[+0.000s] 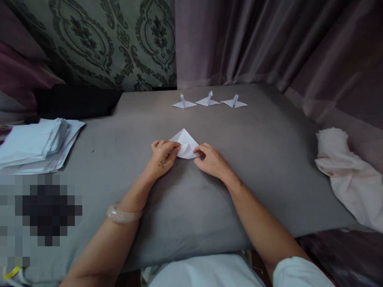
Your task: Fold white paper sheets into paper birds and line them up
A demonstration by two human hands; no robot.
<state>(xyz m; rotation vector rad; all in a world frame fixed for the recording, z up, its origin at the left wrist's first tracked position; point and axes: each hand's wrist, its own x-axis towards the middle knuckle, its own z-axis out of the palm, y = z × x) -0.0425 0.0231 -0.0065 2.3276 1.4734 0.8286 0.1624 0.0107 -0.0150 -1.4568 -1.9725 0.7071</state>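
Observation:
A creased sheet of white paper, partly folded into a diamond-like shape, lies before me in the middle of the grey cloth surface. My left hand pinches its left side, fingers and thumb pressed together at the edge. At the opposite corner, my right hand grips the paper between thumb and index finger. Both hands hide parts of the side corners. Farther back, three folded paper cranes sit in a row with their wings spread.
A stack of white paper lies on the left of the grey cloth. Behind it is a black item. Crumpled pale fabric rests along the right edge. Curtains and a patterned wall border the back. The lower left is pixelated.

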